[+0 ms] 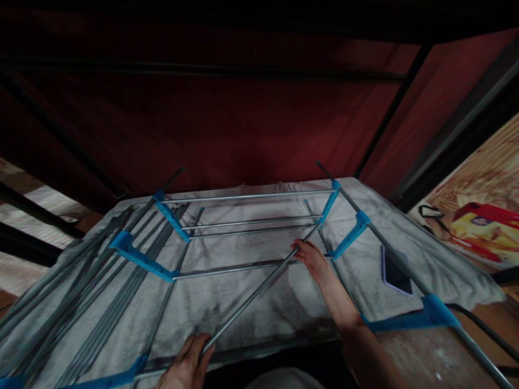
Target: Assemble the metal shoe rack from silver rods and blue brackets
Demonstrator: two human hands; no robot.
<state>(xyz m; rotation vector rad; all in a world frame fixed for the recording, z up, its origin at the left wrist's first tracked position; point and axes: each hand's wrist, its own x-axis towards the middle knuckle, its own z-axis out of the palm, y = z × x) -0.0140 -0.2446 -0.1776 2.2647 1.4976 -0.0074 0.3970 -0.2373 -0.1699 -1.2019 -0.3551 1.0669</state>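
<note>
A loose bundle of grey rods [81, 281] runs off the left edge. The left hand [187, 364] curls around a long metal rod [251, 296] lying diagonally across the blue-jointed rack [141, 259]; the right hand [314, 259] pinches its far end. A phone [395, 273] lies beyond. Lettering on the red box [486, 227] is unreadable.

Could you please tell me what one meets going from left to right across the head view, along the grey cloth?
Bundle of loose rods → left hand → right hand → phone → red box.
</note>
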